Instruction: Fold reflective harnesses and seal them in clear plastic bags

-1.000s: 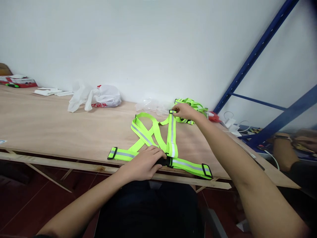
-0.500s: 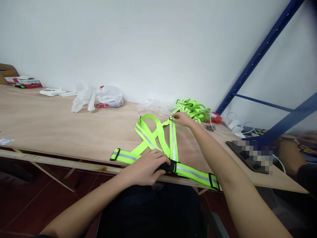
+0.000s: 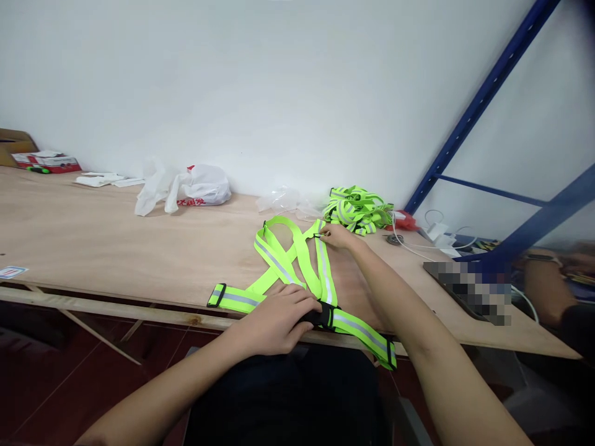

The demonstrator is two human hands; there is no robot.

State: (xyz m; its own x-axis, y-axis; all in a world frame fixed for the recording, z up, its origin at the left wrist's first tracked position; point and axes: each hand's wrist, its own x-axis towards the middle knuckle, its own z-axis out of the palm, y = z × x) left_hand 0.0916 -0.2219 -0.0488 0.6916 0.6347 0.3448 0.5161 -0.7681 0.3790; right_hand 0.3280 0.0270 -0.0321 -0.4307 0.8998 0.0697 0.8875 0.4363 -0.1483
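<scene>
A neon yellow-green harness of reflective straps (image 3: 279, 263) lies on the wooden table, its belt along the front edge. My left hand (image 3: 283, 316) is closed on the black buckle (image 3: 327, 316) at the belt's middle. Farther back, my right hand (image 3: 335, 236) pinches the small black slider (image 3: 317, 235) on the right shoulder strap. The belt's right end (image 3: 385, 350) hangs over the table edge; its left end (image 3: 227, 297) rests on the wood. Behind my right hand is a heap of similar straps (image 3: 356, 207).
White plastic bags (image 3: 204, 184) and a clear bag (image 3: 283, 199) lie by the wall. At right are a red bag (image 3: 405, 220), cables, a dark device (image 3: 458, 294), a blue metal frame (image 3: 483, 99) and another person's forearm (image 3: 543, 288). A red-and-white box (image 3: 51, 162) sits far left.
My right hand has moved slightly toward me with the slider, now lower on the shoulder strap. The belt's right end has swung down over the edge. My left hand stays on the buckle.
</scene>
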